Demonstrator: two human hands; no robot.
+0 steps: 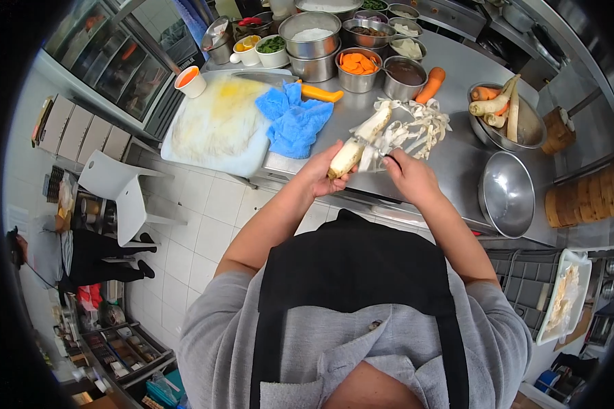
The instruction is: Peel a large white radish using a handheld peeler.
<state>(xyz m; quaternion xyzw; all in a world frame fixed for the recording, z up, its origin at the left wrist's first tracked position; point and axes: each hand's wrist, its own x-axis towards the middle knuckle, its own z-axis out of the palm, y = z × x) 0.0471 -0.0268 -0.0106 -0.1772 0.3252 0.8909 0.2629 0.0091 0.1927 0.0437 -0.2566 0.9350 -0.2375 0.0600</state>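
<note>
My left hand (pixel 328 173) is closed around the lower end of a pale root vegetable (pixel 372 124), which points up and away over the steel counter's front edge. In my right hand (pixel 410 176) is a peeler (pixel 364 140), its dark handle gripped and its head against the root's side; the blade is blurred. Long pale peelings (pixel 424 125) lie loosely on the counter beyond my right hand. A blue cloth (pixel 297 120) sits crumpled left of the root, partly on the cutting board. Behind the peelings, an orange carrot (pixel 431 85) leans by a steel pot of brown liquid (pixel 405 71).
A white cutting board (pixel 215 122) holds a yellow-handled knife (pixel 320 93). Steel pots, one with carrot slices (pixel 358 64), stand behind. At right are a bowl of roots and carrots (pixel 529 125), a steel bowl (pixel 506 194) and bamboo steamers (pixel 586 199). Another person (pixel 97 255) is at far left.
</note>
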